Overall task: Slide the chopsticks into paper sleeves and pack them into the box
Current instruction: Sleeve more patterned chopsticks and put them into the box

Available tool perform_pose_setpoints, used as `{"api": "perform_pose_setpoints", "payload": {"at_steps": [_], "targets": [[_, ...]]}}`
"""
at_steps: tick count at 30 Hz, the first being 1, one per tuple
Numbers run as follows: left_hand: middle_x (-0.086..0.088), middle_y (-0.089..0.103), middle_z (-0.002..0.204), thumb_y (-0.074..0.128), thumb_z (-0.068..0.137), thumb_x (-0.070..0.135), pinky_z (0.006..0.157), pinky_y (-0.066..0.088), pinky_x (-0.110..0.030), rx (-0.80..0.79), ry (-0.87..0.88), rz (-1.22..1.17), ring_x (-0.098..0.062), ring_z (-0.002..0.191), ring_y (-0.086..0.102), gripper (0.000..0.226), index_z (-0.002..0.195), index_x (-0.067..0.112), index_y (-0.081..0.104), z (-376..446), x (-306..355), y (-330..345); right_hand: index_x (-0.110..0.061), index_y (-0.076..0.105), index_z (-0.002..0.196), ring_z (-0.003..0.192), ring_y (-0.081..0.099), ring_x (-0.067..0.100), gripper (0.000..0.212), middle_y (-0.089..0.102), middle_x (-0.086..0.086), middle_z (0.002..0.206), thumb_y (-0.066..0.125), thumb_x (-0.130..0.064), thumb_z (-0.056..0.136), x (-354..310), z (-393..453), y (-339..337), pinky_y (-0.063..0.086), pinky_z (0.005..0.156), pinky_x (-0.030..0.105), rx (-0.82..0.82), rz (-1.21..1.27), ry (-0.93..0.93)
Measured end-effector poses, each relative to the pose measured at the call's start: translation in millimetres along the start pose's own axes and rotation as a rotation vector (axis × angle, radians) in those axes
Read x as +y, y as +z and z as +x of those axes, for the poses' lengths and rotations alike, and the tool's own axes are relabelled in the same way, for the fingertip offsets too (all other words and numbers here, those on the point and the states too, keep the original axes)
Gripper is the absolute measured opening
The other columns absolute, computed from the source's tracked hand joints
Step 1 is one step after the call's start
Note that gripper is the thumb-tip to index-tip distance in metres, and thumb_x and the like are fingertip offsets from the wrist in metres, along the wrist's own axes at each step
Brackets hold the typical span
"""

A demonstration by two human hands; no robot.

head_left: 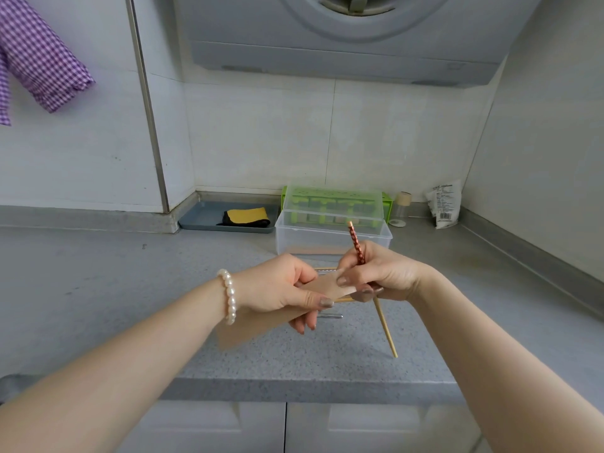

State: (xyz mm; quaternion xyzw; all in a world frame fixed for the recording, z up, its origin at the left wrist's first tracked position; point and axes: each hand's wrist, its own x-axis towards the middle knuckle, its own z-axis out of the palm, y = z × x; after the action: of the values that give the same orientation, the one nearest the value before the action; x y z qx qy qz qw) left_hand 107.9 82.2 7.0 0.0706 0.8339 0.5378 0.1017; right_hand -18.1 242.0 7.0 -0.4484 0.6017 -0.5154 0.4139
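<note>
Task status: early stage. The chopstick (385, 325) is not yet inside the paper sleeve (330, 286), and no sleeved pair can be confirmed in the clear box (327, 238), which stands toward the back edge of the countertop (130, 289) with its lid raised. More chopsticks (327, 269) lie on the countertop under the hands, mostly hidden.

Left hand (277, 286): thumb and fingers pinch the brown sleeve, holding it above the countertop, near its front edge.

Right hand (379, 273): fingers are curled around the chopstick at mid-length. The patterned red end points up toward the box; the plain tip slants down toward the front edge. The thumb touches the sleeve's open end. The chopstick crosses just beside that end, not aligned with it.

Remaining: align, insert, pack.
</note>
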Motion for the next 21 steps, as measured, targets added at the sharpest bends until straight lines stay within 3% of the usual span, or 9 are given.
{"api": "perform_pose_setpoints", "payload": {"at_steps": [4,7,10,14,21], "targets": [[0.001,0.070,0.063,0.068,0.075,0.016,0.058,0.056,-0.025,0.048,0.013,0.016,-0.013,0.053,0.065,0.012,0.079,0.011,0.058,-1,2,1,-0.017,0.061,0.042,0.031,0.027,0.004,0.020,0.038,-0.005,0.035,0.068,-0.012,0.060,0,-1,1,0.017,0.040,0.016,0.029,0.006,-0.013],[0.003,0.070,0.073,0.077,0.068,0.010,0.063,0.058,-0.032,0.218,0.056,0.117,-0.015,0.059,0.067,0.027,0.085,0.017,0.057,-2,3,1,-0.015,0.058,0.042,0.031,0.026,0.006,0.027,0.037,-0.004,0.036,0.070,-0.009,0.065,1,-2,-1,0.013,0.042,0.021,0.072,-0.005,0.011],[0.008,0.065,0.089,0.083,0.063,0.023,0.076,0.056,-0.035,0.417,0.104,0.399,-0.015,0.080,0.066,0.043,0.093,0.028,0.053,-3,4,8,-0.013,0.056,0.043,0.031,0.026,0.009,0.031,0.037,-0.002,0.036,0.068,-0.006,0.071,2,-2,-2,0.013,0.042,0.024,0.144,-0.011,0.041],[0.013,0.057,0.093,0.075,0.070,0.041,0.073,0.048,-0.028,0.596,0.133,0.772,-0.012,0.084,0.057,0.044,0.105,0.029,0.051,0,-1,20,-0.014,0.055,0.042,0.032,0.023,0.009,0.043,0.034,-0.001,0.037,0.061,0.002,0.081,3,0,1,0.014,0.040,0.021,0.245,0.007,0.060],[0.008,0.062,0.098,0.071,0.077,0.026,0.072,0.040,-0.016,0.696,0.252,0.674,-0.006,0.085,0.052,0.029,0.103,0.021,0.060,6,-11,25,-0.014,0.058,0.042,0.032,0.023,0.008,0.046,0.035,-0.001,0.036,0.060,0.006,0.082,2,-2,5,0.013,0.040,0.020,0.312,0.002,0.079]]}}
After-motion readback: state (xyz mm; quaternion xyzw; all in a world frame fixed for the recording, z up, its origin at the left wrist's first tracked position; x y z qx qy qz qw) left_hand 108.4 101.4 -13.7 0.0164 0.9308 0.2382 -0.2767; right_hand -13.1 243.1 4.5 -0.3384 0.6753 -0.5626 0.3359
